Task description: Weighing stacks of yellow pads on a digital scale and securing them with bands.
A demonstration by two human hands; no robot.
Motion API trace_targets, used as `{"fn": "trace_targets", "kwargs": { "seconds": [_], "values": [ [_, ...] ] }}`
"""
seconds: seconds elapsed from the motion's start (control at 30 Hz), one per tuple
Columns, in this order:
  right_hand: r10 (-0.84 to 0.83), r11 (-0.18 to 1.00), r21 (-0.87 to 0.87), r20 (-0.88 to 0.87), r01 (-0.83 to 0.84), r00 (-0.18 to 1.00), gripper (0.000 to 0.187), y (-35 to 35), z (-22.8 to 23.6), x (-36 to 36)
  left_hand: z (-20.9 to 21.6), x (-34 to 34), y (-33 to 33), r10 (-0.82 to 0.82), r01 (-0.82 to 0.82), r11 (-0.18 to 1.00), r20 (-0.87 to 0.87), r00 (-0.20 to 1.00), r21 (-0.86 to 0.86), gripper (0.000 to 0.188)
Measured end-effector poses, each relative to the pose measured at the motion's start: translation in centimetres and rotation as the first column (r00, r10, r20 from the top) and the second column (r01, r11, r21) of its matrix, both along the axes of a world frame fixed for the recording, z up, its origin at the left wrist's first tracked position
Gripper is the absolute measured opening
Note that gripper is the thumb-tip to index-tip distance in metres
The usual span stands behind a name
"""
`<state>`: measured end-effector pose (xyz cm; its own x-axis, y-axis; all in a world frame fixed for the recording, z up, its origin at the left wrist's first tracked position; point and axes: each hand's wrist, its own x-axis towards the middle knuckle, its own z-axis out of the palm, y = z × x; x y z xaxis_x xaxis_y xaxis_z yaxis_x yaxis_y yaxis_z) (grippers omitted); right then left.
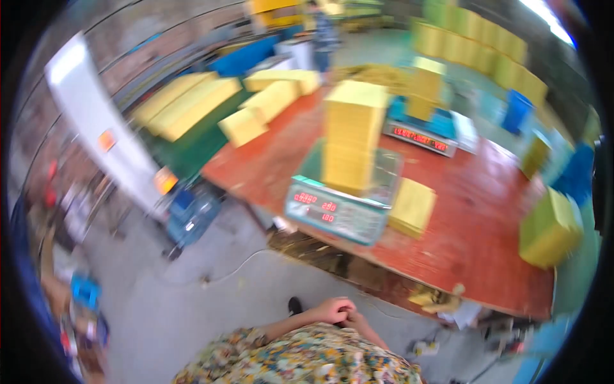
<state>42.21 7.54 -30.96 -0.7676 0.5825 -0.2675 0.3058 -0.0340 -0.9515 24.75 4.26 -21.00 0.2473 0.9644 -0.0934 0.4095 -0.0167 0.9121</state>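
Note:
In front of my patterned clothing, my left hand [333,310] and my right hand [353,318] meet, closed against each other. Whether anything lies between their fingers is hidden. Both hands are apart from the red table [486,211] beyond them. On the table, a counter scale [336,211] with lit red digits carries a tall stack of yellow sheets [352,141]. A smaller yellow stack [412,208] lies close to the scale's right side.
A second scale [419,139] bears yellow stacks behind the first. Yellow blocks [278,102] lie at the table's far left, another stack [550,230] at its right end. Left are a white curved panel [102,128] and a water bottle [192,221]. A person [324,38] stands far back.

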Motion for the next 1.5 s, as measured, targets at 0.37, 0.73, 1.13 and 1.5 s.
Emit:
{"fn": "trace_targets", "kwargs": {
  "seconds": [0.37, 0.73, 1.13, 1.5],
  "values": [
    [0.024, 0.99, -0.14, -0.063, -0.032, 0.998, 0.027, 0.5, 5.3, -0.8, 1.3, -0.4, -0.7, 0.047, -0.046, 0.999, -0.045, 0.998, 0.02, 0.029],
    [0.035, 0.992, -0.117, -0.122, -0.05, 0.992, 0.031, 1.9, 6.0, -7.7, 2.4, -6.7, 0.8, 0.088, -0.085, 0.994, -0.044, 0.995, 0.062, 0.024],
    [-0.029, 0.999, -0.016, 0.018, 0.029, 0.999, 0.041, 4.1, 14.3, -21.8, 6.6, -21.5, 5.4, -0.026, 0.024, 0.972, -0.003, 1.0, -0.233, 0.025],
    [-0.15, 0.989, 0.01, 0.075, 0.15, 0.986, 0.037, 4.1, 12.9, -23.4, 8.0, -23.0, 7.5, -0.166, 0.185, 0.926, 0.084, 0.983, -0.328, 0.028]
  ]
}}
